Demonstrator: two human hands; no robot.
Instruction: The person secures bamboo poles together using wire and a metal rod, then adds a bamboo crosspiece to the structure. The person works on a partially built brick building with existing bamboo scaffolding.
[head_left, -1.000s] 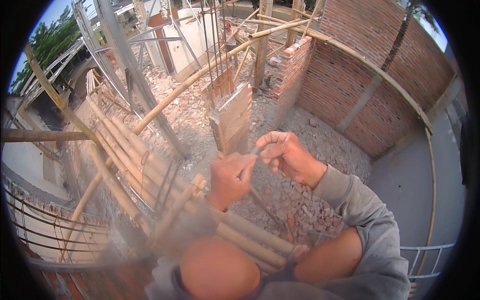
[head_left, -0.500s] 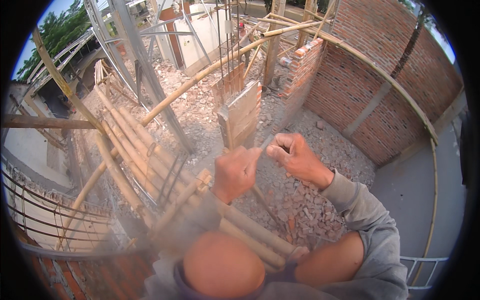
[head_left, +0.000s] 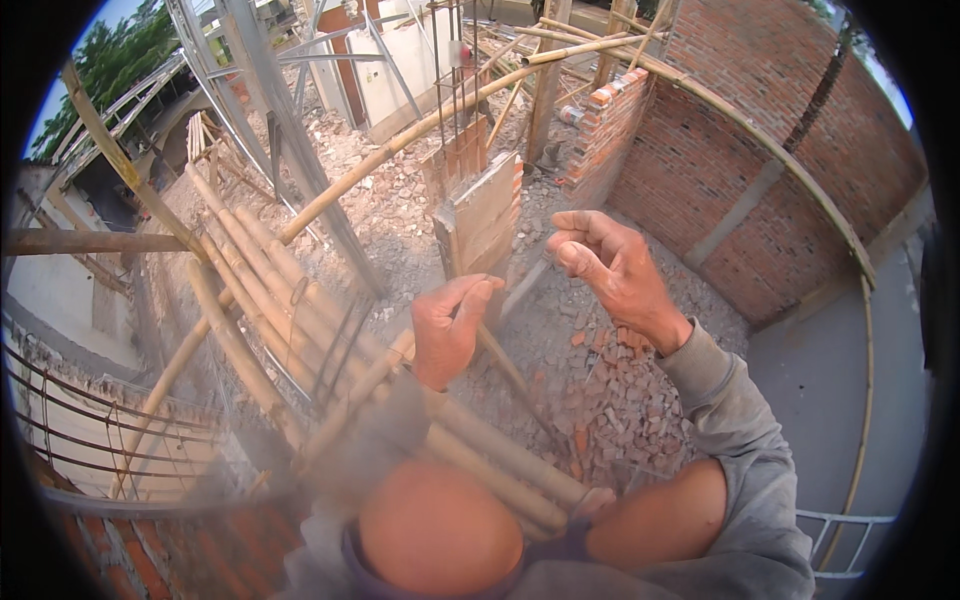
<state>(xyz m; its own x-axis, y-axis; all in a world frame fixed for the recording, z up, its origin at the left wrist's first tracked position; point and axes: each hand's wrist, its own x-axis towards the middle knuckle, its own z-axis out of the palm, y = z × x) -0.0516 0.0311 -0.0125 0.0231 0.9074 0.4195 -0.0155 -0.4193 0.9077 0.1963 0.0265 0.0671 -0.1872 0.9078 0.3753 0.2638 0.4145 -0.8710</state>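
My left hand [head_left: 452, 328] is raised in front of me, thumb and index finger pinched together. Whatever lies between its fingertips is too small to make out. Higher and to the right is my right hand [head_left: 625, 275], its fingers curled and the thumb close to the fingertips; anything thin in that pinch cannot be seen. The hands are apart. Behind and below the left hand lie bamboo poles [head_left: 480, 450]. Past the fingers stands a short column with a formwork board [head_left: 487, 220]. A heap of broken bricks [head_left: 630, 400] lies below the right hand.
A long bamboo rail [head_left: 400, 145] curves across ahead. Steel posts [head_left: 290, 140] rise at left, beside rubble [head_left: 370, 190]. A rebar grid [head_left: 110, 425] is at lower left. A brick wall [head_left: 720, 130] stands at right. Upright rebars [head_left: 440, 80] project above the column.
My hands, close together half a second ago, have moved apart. The right has risen and shifted right, its fingers loosening slightly; the left has moved a little left and turned.
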